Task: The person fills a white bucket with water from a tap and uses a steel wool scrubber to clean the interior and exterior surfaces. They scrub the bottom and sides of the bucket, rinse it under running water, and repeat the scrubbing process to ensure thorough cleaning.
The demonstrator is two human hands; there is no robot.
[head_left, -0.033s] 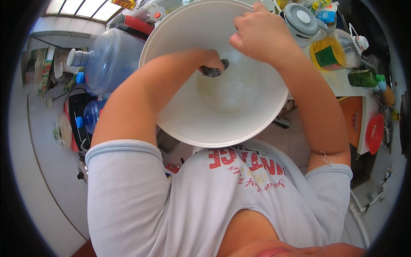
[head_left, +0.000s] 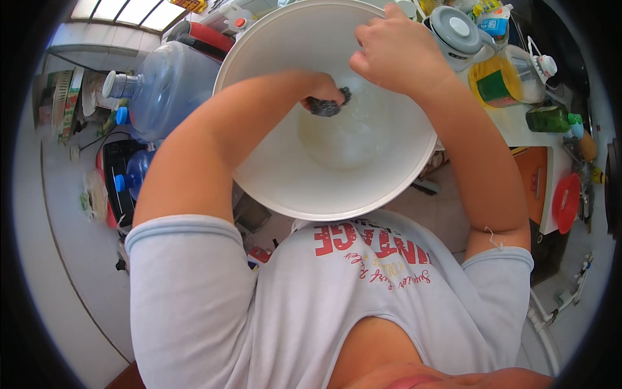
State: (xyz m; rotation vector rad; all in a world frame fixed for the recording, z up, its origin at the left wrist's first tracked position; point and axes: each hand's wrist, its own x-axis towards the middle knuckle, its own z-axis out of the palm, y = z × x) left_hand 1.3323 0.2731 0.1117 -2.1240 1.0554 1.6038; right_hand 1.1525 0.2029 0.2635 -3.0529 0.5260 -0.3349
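Note:
A big white bucket [head_left: 337, 194] is tilted with its mouth toward me, in front of my chest. My left hand [head_left: 324, 91] reaches inside it, closed on a dark grey steel wool scourer [head_left: 328, 105] close to the bucket's inner wall and bottom. A little cloudy, yellowish liquid [head_left: 350, 146] lies at the bottom of the bucket. At the far right of the rim, my right hand [head_left: 398, 48] is closed over the edge, fingers curled round it. The left fingertips are partly hidden by the scourer.
Left of the bucket lies a large clear blue water jug [head_left: 172, 84]. A grey-lidded kettle [head_left: 457, 32], a bottle of yellow oil [head_left: 502, 78] and a green bottle [head_left: 547, 119] stand on the right counter. A red basin [head_left: 567, 202] is further right.
My left hand and the scourer have shifted slightly to the right inside the bucket. The bucket has moved up very slightly; my right hand still grips its rim.

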